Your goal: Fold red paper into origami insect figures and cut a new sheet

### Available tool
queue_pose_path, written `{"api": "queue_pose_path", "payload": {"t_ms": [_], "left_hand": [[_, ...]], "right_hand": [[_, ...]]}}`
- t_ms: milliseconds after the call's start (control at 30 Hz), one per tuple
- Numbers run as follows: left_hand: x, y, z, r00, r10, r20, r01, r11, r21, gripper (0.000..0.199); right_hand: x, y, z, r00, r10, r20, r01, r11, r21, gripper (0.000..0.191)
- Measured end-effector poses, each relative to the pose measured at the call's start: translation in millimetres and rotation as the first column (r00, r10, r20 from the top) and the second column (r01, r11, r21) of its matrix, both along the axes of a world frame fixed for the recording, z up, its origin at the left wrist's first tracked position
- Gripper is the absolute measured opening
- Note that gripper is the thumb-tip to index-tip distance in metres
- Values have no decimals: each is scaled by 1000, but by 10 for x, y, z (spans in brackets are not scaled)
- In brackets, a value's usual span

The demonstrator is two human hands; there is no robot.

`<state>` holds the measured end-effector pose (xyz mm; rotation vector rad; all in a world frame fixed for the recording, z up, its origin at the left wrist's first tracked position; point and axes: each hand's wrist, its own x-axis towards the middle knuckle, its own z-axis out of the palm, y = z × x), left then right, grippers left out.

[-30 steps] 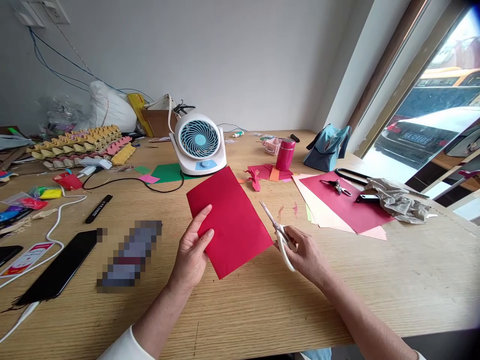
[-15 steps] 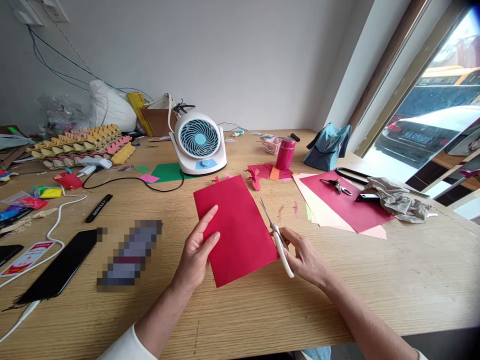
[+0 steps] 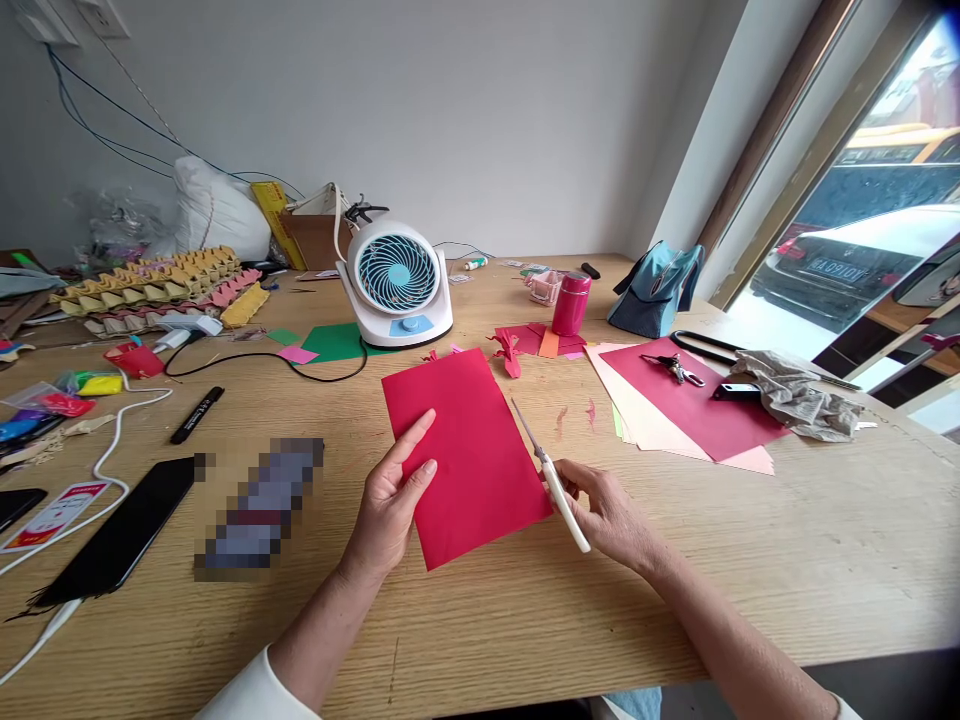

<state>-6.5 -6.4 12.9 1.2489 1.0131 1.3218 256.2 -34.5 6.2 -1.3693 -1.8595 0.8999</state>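
Between the thumb and fingers of my left hand [image 3: 394,495] is a sheet of red paper [image 3: 469,450], raised at a tilt over the table. My left thumb and index finger lie across its face; the other fingers are partly hidden behind it. My right hand [image 3: 611,510] grips white-handled scissors [image 3: 553,480], their blades pointing up and away along the paper's right edge. The blades look nearly together. Whether they touch the paper I cannot tell. Beyond the sheet lies a small red paper cutout [image 3: 508,352].
A white fan [image 3: 401,280] stands at the back, near a pink bottle [image 3: 571,305] and a blue bag [image 3: 656,290]. Keys [image 3: 675,368] rest on stacked paper [image 3: 697,425] at right. A black phone [image 3: 120,530], marker [image 3: 197,415] and cables are at left on the wooden table [image 3: 465,630].
The red paper has shifted slightly left. The scissors have turned a little to the left, and their blades have come closer together.
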Motion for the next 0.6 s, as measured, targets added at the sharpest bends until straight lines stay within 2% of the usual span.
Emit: {"api": "queue_pose_path", "payload": {"t_ms": [133,333,500,600], "left_hand": [[0,6,-43,999,-2,-37,3,1000,30,66],[25,-43,-76,974,-102,-201,131,982,138,55],[50,-100,-67,928,-160,-336,231,955,185,54],[85,-117,-69,923,-132,-361,220,952,215,59]], "right_hand": [[9,17,21,965,-73,-252,27,983,-183,33],[-57,70,-118,858,-161,-488,25,962,-273,43],[-118,99,-164,784,-181,-594,30,966,-256,45],[-109,95,-168,788,-151,-597,57,983,-173,40]]}}
